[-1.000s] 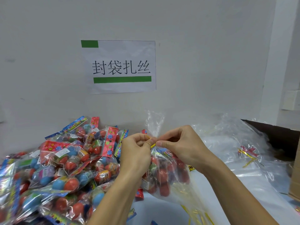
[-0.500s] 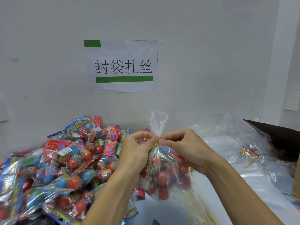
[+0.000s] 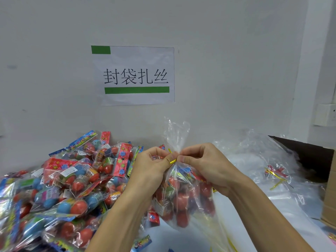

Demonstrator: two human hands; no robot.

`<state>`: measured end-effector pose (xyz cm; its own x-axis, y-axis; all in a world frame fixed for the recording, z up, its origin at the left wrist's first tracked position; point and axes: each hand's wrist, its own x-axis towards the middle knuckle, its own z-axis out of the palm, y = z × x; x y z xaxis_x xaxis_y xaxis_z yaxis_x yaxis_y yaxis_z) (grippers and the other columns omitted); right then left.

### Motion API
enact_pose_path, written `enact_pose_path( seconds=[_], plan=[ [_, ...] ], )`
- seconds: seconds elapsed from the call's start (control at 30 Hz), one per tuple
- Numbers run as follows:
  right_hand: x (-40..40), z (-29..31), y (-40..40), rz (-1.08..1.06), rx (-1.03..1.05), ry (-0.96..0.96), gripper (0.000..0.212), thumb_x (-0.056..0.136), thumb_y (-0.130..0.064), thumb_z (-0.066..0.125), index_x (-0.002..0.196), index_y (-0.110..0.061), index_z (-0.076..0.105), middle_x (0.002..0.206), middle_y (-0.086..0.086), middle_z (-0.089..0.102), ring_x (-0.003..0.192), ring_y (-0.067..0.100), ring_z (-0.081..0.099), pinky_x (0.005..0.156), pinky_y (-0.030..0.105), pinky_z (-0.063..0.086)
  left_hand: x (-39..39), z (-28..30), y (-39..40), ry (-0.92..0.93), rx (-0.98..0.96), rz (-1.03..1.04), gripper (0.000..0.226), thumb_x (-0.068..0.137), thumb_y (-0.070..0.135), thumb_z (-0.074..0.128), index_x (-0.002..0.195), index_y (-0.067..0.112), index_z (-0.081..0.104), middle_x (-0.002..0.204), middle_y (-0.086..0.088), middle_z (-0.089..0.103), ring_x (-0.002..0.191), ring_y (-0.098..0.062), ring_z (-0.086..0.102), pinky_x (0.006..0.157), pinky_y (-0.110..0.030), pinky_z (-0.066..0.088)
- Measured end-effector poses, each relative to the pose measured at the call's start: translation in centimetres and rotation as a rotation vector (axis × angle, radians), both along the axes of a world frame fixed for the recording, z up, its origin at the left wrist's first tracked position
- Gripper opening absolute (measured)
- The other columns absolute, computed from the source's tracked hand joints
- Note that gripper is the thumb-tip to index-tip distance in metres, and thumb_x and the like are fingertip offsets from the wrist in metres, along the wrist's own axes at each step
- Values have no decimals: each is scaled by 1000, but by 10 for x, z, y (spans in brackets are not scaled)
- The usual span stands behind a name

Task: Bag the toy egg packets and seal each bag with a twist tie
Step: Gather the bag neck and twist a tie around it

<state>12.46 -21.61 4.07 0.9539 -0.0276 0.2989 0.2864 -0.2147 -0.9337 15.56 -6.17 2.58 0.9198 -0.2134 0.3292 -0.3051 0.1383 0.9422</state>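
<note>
L hand & R hand both pinched the thin gold twist tie at the gathered neck of a clear plastic bag of red toy eggs, held up above the table. Heap of colourful toy egg packets lay just left.

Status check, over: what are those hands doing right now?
Both hands, left and right, pinching gold twist tie at neck of filled bag. Loose packets piled left. Nothing in the way.
</note>
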Motion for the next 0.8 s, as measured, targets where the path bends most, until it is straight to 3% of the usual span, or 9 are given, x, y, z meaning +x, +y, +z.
enact_pose_path(
  seconds=[0.1, 0.2, 0.33, 0.47, 0.53, 0.57, 0.63, 0.73, 0.8],
  plan=[
    [-3, 1, -1, 27, -46, 0, 12, 90, -9, 71, 80, -9, 78, 73, 6, 72, 62, 8, 59, 58, 18, 46, 0, -1, 2, 28, 18, -50, 22, 61, 41, 78, 59, 21, 67, 55, -8, 64, 42, -17, 54, 43, -24, 44],
    [-3, 1, -1, 15, -95, -1, 20, 93, -10, 69, 74, -12, 75, 64, 1, 63, 52, 8, 47, 49, 16, 38, 0, -2, 1, 39, 17, -45, 20, 64, 39, 77, 58, 23, 68, 61, -11, 67, 50, -22, 58, 52, -28, 47],
    [-2, 1, 1, -18, -135, 1, 23, 96, -11, 65, 75, -12, 74, 64, 1, 62, 56, 11, 50, 52, 19, 40, -1, -3, -2, 56, -50, -48, 20, 68, 32, 77, 68, 14, 68, 66, -17, 66, 54, -24, 55, 52, -29, 47],
    [-2, 3, -5, -43, -120, 3, 23, 95, -12, 66, 74, -9, 75, 66, 6, 67, 57, 12, 58, 56, 21, 46, 0, -2, -2, 102, -93, -152, 11, 91, 16, 67, 83, 9, 71, 78, -15, 71, 62, -23, 66, 59, -31, 56],
    [-3, 5, -11, -36, -98, 4, 20, 94, -12, 67, 78, -6, 76, 76, 15, 72, 65, 18, 65, 64, 27, 51, 0, -1, -1, 98, -109, -225, 5, 86, 11, 68, 89, 7, 71, 81, -12, 71, 67, -21, 68, 58, -31, 56],
    [-4, 5, -15, -32, -93, 3, 19, 94, -13, 67, 78, -6, 76, 79, 17, 73, 67, 19, 66, 66, 29, 52, 0, -1, 0, 84, -116, -259, 13, 81, 11, 71, 93, 6, 70, 82, -11, 71, 69, -20, 68, 58, -30, 56],
    [-5, 6, -18, -26, -94, 6, 21, 94, -14, 67, 76, -9, 77, 79, 18, 72, 66, 21, 65, 65, 30, 51, 0, -2, -2, 28, -62, -248, 18, 83, 9, 72, 99, 6, 68, 79, -12, 71, 68, -22, 67, 58, -30, 54],
    [-5, 6, -16, -28, -107, 12, 22, 94, -15, 67, 75, -8, 76, 73, 19, 67, 63, 24, 57, 60, 31, 45, 0, -6, -9, -45, 4, -127, 5, 93, 10, 66, 96, 8, 69, 74, -20, 67, 66, -27, 59, 61, -32, 50],
    [-3, 6, -14, -54, -143, -3, 23, 93, -14, 68, 72, -8, 75, 64, 12, 58, 56, 18, 48, 53, 24, 40, 2, -7, -11, -57, 12, -89, 6, 94, 12, 65, 95, 8, 70, 72, -22, 66, 67, -26, 59, 62, -33, 51]
  ],
)
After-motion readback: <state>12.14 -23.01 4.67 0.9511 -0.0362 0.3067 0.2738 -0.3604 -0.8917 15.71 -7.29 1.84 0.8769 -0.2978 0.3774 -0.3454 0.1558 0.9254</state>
